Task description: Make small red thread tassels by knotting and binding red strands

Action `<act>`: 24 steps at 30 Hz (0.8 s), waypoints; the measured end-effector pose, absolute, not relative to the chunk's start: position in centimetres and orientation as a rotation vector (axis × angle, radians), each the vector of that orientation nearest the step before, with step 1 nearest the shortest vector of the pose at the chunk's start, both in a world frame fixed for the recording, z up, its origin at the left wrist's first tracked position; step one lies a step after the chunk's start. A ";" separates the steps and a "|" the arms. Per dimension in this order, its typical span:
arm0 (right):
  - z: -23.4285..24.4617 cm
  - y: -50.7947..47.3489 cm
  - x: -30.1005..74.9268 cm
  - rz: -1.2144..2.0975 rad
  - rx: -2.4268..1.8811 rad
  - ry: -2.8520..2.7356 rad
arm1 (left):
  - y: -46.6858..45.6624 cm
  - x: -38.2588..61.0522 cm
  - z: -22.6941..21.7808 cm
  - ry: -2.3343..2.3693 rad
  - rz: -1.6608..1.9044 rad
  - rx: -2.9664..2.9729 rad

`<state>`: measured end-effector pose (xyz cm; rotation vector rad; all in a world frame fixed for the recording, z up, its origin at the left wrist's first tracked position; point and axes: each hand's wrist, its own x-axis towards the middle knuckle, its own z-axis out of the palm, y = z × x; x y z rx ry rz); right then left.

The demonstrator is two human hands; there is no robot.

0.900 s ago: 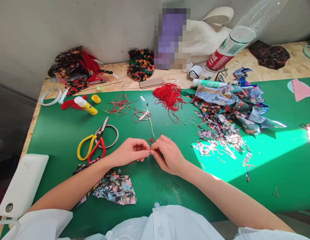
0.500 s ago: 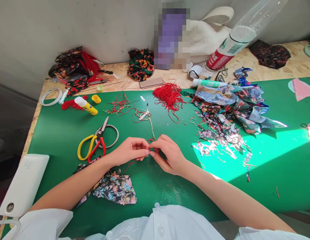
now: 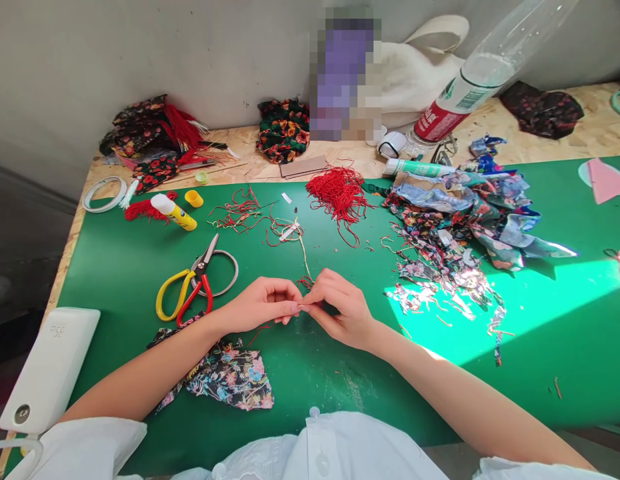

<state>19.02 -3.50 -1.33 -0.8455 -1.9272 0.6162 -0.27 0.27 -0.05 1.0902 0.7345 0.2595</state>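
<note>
My left hand (image 3: 263,305) and my right hand (image 3: 340,308) meet fingertip to fingertip over the green mat (image 3: 300,373), both pinched on a thin red thread (image 3: 305,281) that loops up between them. A pale string (image 3: 303,248) runs from that spot back toward loose red threads (image 3: 240,210). A bundle of red cord (image 3: 339,190) lies behind my hands. Just left of my left hand are scissors (image 3: 187,290) with yellow and red handles, lying across a metal ring (image 3: 225,272). A dark floral fabric piece (image 3: 225,377) lies under my left forearm.
Floral fabric scraps (image 3: 455,220) cover the mat's right side. A glue stick (image 3: 173,211) and yellow cap (image 3: 193,198) lie at far left, a tape roll (image 3: 104,193) beyond. A white device (image 3: 47,367) sits at the left edge. A plastic bottle (image 3: 470,80) leans at the back.
My fingertips have shifted slightly on the red thread; my right hand has edged a little to the right. Everything else lies as before.
</note>
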 end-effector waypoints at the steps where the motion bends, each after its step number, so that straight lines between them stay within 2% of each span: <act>1: -1.3 -3.5 19.0 0.610 -0.858 -1.928 | 0.3 -0.2 0.0 0.736 0.263 1.089; 7: -1.1 -3.9 18.9 0.573 -0.895 -1.951 | 0.1 -0.2 0.1 0.722 0.280 1.110; 14: -0.7 -4.0 19.1 0.652 -0.922 -1.981 | 0.1 -0.5 -0.4 0.599 0.483 1.252; 24: -0.8 -4.1 18.6 0.717 -0.822 -2.168 | -0.1 -0.5 0.0 0.509 0.457 1.268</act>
